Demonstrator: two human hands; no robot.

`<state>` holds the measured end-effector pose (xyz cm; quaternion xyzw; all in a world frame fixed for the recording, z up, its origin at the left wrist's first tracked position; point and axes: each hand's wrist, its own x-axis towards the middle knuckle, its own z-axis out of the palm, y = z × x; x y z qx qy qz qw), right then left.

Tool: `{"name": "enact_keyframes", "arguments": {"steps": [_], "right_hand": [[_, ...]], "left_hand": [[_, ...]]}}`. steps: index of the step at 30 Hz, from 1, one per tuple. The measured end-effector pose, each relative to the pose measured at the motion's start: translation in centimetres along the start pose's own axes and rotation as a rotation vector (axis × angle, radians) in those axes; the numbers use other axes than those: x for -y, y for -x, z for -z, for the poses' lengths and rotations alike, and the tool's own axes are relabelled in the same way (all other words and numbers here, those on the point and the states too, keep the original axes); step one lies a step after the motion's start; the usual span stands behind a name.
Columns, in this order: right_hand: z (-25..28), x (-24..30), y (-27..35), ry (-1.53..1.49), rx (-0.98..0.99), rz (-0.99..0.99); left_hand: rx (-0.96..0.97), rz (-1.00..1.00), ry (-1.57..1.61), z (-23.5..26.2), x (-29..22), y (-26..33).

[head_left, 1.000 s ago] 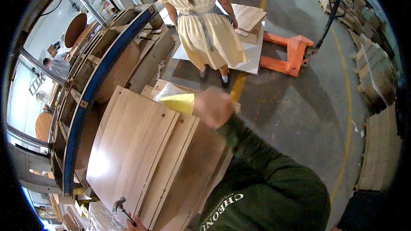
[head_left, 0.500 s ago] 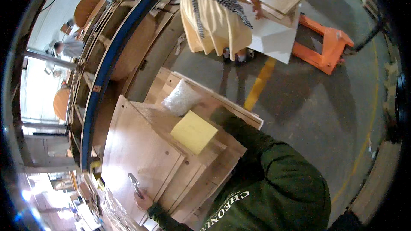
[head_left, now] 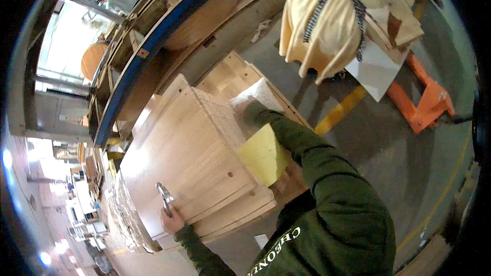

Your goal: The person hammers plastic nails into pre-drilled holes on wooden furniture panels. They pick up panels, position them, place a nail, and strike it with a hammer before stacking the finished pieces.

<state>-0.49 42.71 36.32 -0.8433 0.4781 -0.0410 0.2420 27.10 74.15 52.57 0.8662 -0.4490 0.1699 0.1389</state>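
My left hand [head_left: 171, 220] is closed around a shiny metal tool [head_left: 164, 194] with a curved, looped end; its kind is not clear. The tool is over the broad face of a pale wooden panel [head_left: 189, 148], which lies on a stack of similar boards with holes. Beyond the panel's far edge, my right hand [head_left: 246, 106] reaches to a white translucent padded bundle [head_left: 260, 92]. Its fingers are partly hidden and blurred. Under my right forearm, a yellow sheet [head_left: 265, 156] leans with a bent edge against the boards. Bubble wrap [head_left: 220, 115] lines the panel's side.
At the upper right, a person in a cream apron [head_left: 327, 20] bends over boards by an orange pallet jack [head_left: 427, 105]. A rack with a blue beam [head_left: 153, 41] curves along the left. Crumpled clear plastic [head_left: 125, 212] lies beside the panel.
My right hand has moved to the white bundle's near end. The panel and the yellow sheet have tilted up. The view has turned, and the other person has bent over to the right.
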Motion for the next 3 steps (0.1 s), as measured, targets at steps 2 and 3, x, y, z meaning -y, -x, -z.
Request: {"name": "enact_keyframes", "arguments": {"steps": [2,3], "right_hand": [[-1.34,-0.52,0.09,0.141,-0.055,0.129],[-1.65,0.41,0.4,0.204,-0.079,0.209]], "left_hand": [[-0.036,-0.003,-0.008,0.93,-1.58,-0.15],[-0.097,-0.019,-0.034,1.16,-0.73,-0.12]]}}
